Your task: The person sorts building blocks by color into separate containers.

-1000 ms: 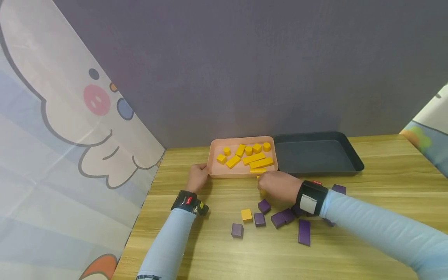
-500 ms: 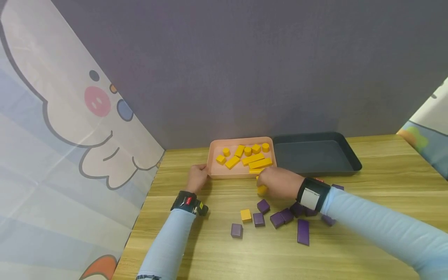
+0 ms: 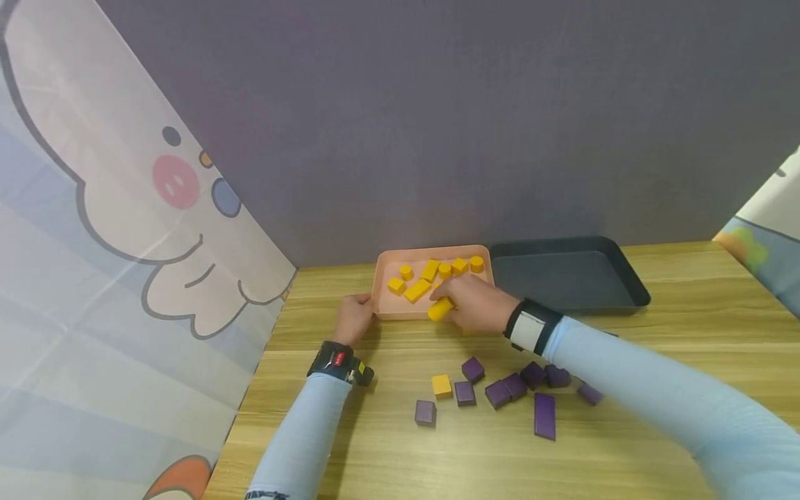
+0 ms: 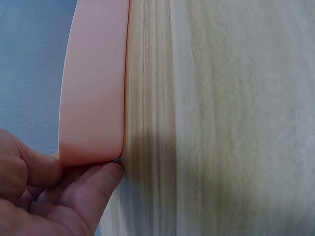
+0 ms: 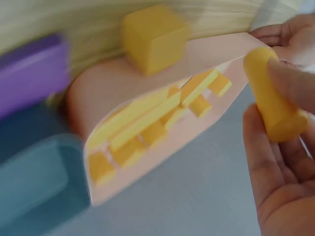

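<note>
Near the pink tray's edge hangs a cylinder.

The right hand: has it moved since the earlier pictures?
Yes, the right hand, holding a yellow cylinder, moved left and forward, farther over the pink tray.

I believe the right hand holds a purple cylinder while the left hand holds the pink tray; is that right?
Not quite: the cylinder in the right hand is yellow, not purple, as the right wrist view shows; the left hand does hold the pink tray.
</note>
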The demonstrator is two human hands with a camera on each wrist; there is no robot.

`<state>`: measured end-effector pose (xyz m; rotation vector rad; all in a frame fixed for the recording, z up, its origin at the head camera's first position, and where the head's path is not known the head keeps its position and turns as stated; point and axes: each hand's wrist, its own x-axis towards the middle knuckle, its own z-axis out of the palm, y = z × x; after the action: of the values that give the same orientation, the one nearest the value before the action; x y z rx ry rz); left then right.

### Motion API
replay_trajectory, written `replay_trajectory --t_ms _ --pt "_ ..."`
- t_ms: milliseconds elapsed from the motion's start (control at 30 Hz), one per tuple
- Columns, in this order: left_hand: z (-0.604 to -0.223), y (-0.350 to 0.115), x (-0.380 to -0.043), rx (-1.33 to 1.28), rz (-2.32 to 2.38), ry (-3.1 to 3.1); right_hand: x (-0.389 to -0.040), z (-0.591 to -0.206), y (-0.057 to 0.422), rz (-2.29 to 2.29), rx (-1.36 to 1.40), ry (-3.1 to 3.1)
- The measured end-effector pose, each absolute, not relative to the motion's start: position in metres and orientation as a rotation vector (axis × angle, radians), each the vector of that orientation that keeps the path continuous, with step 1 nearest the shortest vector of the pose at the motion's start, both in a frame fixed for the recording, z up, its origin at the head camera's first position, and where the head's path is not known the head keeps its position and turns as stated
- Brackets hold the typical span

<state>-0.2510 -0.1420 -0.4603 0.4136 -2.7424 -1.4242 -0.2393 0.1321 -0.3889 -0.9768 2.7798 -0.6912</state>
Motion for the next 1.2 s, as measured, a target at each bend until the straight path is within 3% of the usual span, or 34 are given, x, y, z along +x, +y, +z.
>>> replay_trajectory --t_ms 400,667,1200 --pt "-0.455 -0.131 -0.244 0.379 -1.419 -2.753 -0.270 -0.411 0.101 -1.162 -0.604 2.687" --pt "-0.451 -0.124 -0.239 0.358 -1.394 -2.773 -0.275 -0.424 0.100 -1.144 -0.385 2.655" --pt "-0.451 -0.121 -0.237 0.361 -1.432 -2.763 -0.272 -0.433 0.100 -1.082 -0.423 2.632"
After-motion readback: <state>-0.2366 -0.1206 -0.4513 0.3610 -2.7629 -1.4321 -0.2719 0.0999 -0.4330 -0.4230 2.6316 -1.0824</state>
